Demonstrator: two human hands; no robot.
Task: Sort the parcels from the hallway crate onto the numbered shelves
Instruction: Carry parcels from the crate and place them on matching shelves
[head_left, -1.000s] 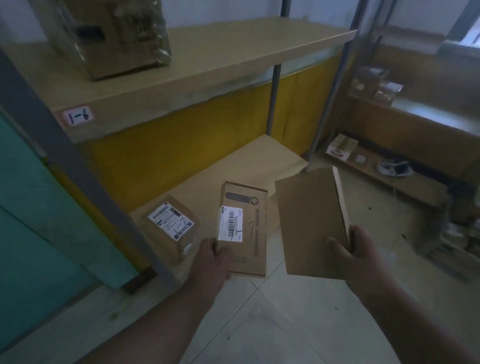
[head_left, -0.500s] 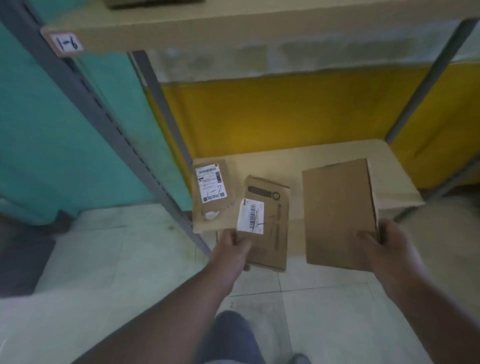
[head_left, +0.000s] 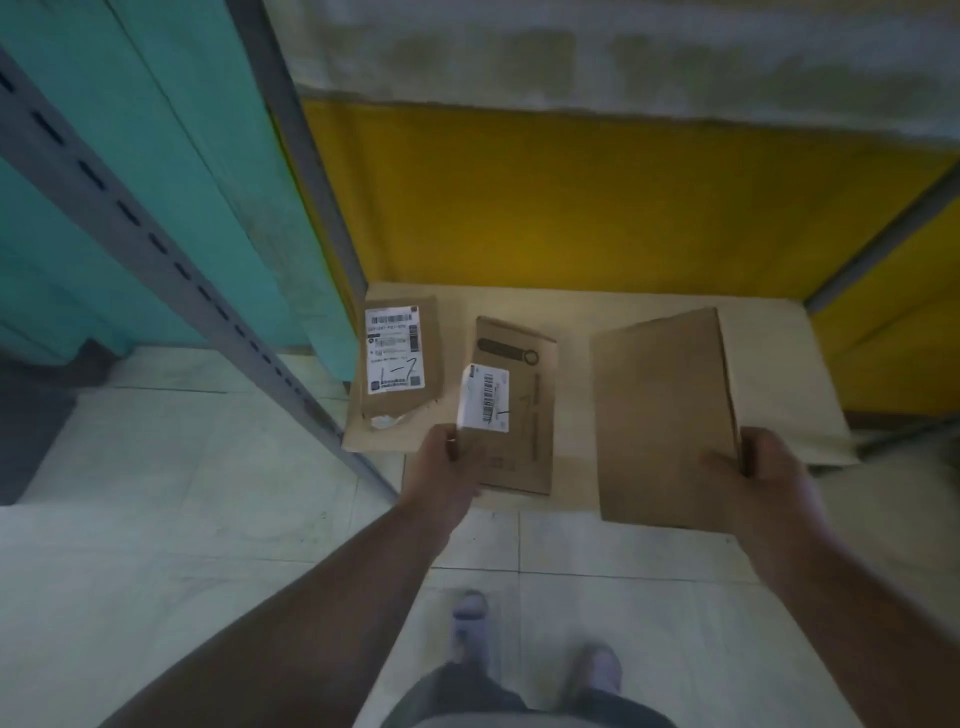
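Note:
My left hand (head_left: 445, 467) grips the lower left corner of a small flat brown parcel (head_left: 524, 415) with a white barcode label, held over the front edge of the low shelf (head_left: 779, 332). My right hand (head_left: 763, 478) holds a larger plain brown parcel (head_left: 662, 421) by its lower right corner, tilted above the same shelf. A third parcel (head_left: 400, 358) lies flat on the shelf's left end, its white label marked "1-7" by hand.
A grey perforated shelf upright (head_left: 171, 260) slants down just left of my left hand. A yellow panel (head_left: 597, 197) backs the shelf and a teal wall (head_left: 130, 171) stands to the left. The pale tiled floor (head_left: 182, 519) and my feet (head_left: 530, 649) lie below.
My view has tilted down and closer to the low shelf; the upper shelf with its "1-6" tag has left the frame. Both parcels stay in my hands, now over the shelf's front edge.

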